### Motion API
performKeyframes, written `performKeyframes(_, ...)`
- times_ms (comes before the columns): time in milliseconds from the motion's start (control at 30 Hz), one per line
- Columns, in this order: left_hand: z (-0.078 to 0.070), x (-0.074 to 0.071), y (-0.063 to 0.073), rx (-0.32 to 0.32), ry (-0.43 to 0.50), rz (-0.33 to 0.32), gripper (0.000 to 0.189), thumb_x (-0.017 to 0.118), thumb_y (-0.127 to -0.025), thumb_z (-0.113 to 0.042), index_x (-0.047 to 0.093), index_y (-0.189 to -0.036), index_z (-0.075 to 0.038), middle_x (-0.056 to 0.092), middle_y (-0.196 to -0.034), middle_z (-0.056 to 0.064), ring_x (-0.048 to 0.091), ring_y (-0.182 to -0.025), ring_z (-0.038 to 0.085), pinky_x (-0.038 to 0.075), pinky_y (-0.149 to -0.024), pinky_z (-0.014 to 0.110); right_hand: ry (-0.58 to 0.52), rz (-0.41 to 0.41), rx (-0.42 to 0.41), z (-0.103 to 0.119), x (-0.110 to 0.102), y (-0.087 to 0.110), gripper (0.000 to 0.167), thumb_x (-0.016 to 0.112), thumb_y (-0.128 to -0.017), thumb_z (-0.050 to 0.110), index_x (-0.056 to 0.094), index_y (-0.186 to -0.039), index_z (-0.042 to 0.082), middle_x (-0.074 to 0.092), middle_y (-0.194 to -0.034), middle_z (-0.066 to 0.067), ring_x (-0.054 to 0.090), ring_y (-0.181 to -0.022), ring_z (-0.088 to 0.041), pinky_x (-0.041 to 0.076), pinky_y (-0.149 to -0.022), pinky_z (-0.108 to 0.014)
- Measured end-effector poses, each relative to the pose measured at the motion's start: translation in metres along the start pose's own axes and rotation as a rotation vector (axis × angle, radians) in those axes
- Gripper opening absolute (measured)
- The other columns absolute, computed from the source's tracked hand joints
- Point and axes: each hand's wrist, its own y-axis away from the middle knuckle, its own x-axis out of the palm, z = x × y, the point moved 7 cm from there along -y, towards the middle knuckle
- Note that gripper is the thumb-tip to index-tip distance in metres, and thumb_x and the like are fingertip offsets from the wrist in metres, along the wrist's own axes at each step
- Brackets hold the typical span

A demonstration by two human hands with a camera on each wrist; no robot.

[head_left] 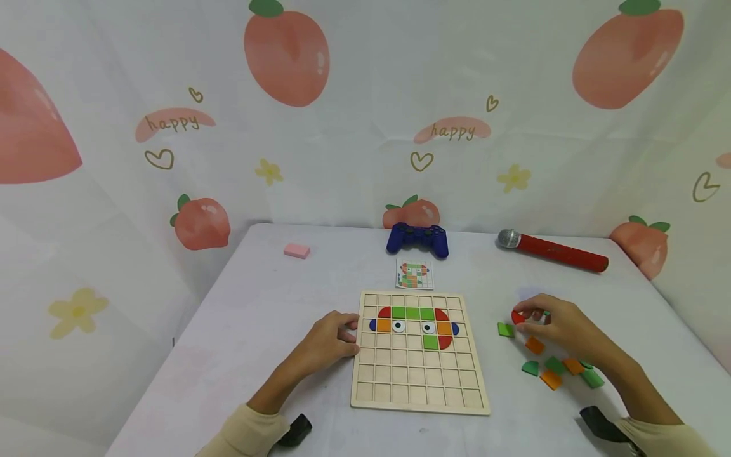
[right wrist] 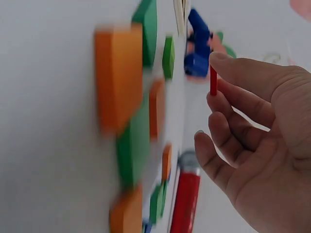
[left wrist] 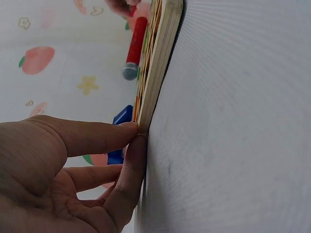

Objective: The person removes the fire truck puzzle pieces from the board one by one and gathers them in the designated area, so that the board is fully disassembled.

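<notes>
A white-covered table (head_left: 245, 355) carries a pink block (head_left: 297, 251) near its far left corner; a blue game controller (head_left: 417, 237) at mid far edge, a pattern card (head_left: 415, 275) before it; a microphone (head_left: 559, 252) by the far right corner; centrally, a wooden grid board (head_left: 419, 377); toward the right edge, scattered green and orange tiles (head_left: 535, 345).

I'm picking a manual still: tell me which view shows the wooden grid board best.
The head view: the wooden grid board shows from above, its coloured pieces plain to see. The left wrist view shows mostly its side edge, pinched by the left hand; the right wrist view catches only a sliver at the top.
</notes>
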Motion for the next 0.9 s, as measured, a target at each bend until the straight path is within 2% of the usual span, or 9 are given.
performKeyframes(367, 0.001, 0.001, 0.000, 0.006, -0.001, 0.003, 0.060, 0.080, -0.087, -0.001, 0.060, -0.143, 0.006, 0.063, -0.117, 0.010, 0.067, -0.098, 0.017, 0.058, -0.083, 0.033, -0.019, 0.084, -0.129, 0.055, 0.045, -0.028, 0.034, 0.083, -0.093, 0.026, 0.075, -0.121, 0.009, 0.065, -0.099, 0.004, 0.056, -0.092, -0.018, 0.052, -0.071, -0.024)
performKeyframes(600, 0.001, 0.001, -0.001, 0.003, 0.000, 0.001, 0.060, 0.079, -0.087, -0.001, 0.060, -0.144, 0.006, 0.063, -0.117, 0.009, 0.067, -0.098, 0.016, 0.058, -0.083, 0.032, -0.068, 0.155, -0.227, 0.089, 0.069, -0.038, 0.031, 0.082, -0.093, 0.026, 0.075, -0.119, 0.010, 0.062, -0.099, 0.003, 0.056, -0.092, -0.018, 0.049, -0.072, -0.025)
performKeyframes(767, 0.002, 0.002, -0.002, 0.004, -0.002, 0.002, 0.060, 0.080, -0.087, -0.001, 0.060, -0.143, 0.007, 0.063, -0.117, 0.010, 0.067, -0.097, 0.016, 0.058, -0.083, 0.032, -0.053, 0.193, -0.289, 0.111, 0.083, -0.043, 0.032, 0.082, -0.094, 0.030, 0.075, -0.120, 0.012, 0.065, -0.108, 0.004, 0.056, -0.100, -0.018, 0.052, -0.083, -0.028)
performKeyframes(900, 0.002, 0.001, -0.002, 0.003, 0.002, 0.001, 0.060, 0.079, -0.087, 0.000, 0.060, -0.143, 0.007, 0.063, -0.117, 0.010, 0.066, -0.097, 0.016, 0.058, -0.083, 0.032, -0.038, 0.215, -0.338, 0.127, 0.093, -0.046, 0.031, 0.082, -0.094, 0.030, 0.075, -0.119, 0.013, 0.066, -0.106, 0.007, 0.057, -0.100, -0.017, 0.053, -0.085, -0.029)
